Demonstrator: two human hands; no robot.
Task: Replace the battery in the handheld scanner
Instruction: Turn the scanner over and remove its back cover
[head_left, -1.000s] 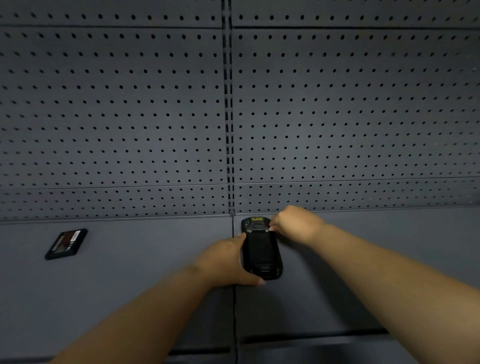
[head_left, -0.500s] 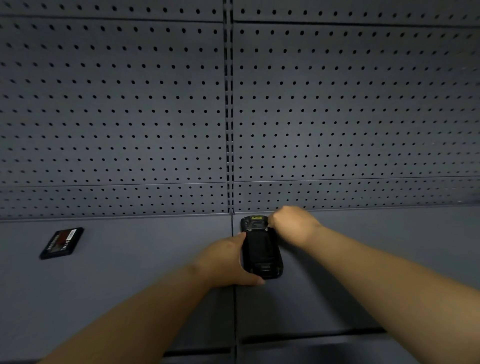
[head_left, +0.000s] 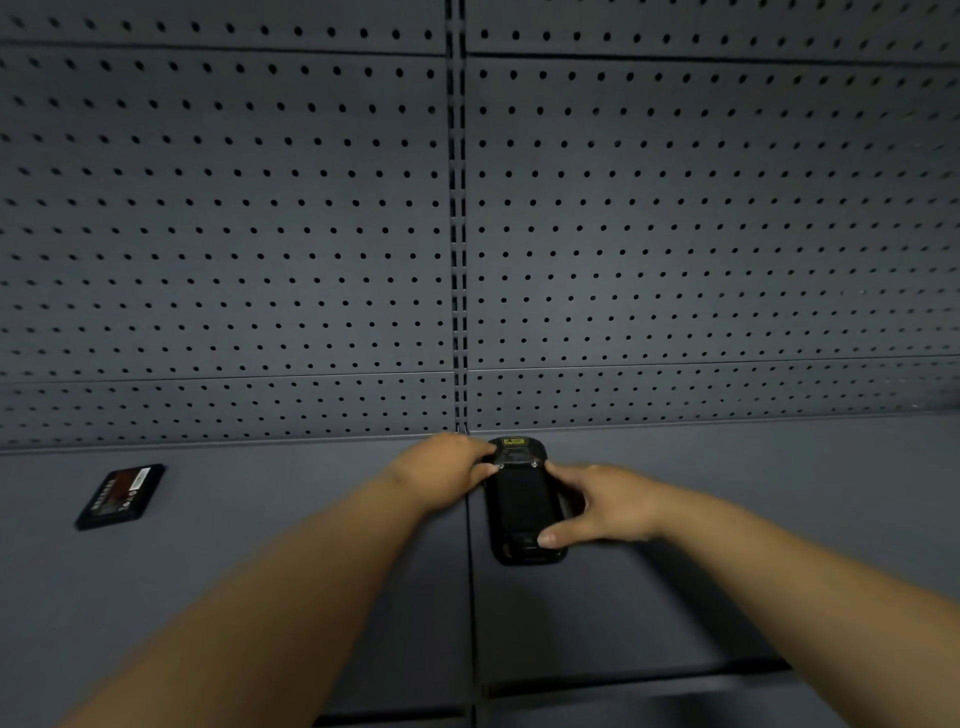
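A black handheld scanner (head_left: 521, 501) lies face down on the grey shelf (head_left: 260, 571), close to the back wall, with a yellow label at its far end. My left hand (head_left: 441, 470) rests at the scanner's far left corner, fingertips touching its top edge. From the right side, my right hand (head_left: 602, 506) grips the scanner's body, thumb on the lower back. A flat black battery (head_left: 120, 496) with a red and white label lies alone at the left of the shelf, well away from both hands.
A grey pegboard wall (head_left: 675, 234) rises straight behind the shelf, split by a slotted upright (head_left: 457, 260). A seam (head_left: 471, 623) runs down the shelf just left of the scanner. The shelf's front edge (head_left: 623, 675) is near the bottom.
The hands swapped places on the scanner: my left hand moved from its lower left side to the far left corner, and my right hand moved from the far end to its right side.
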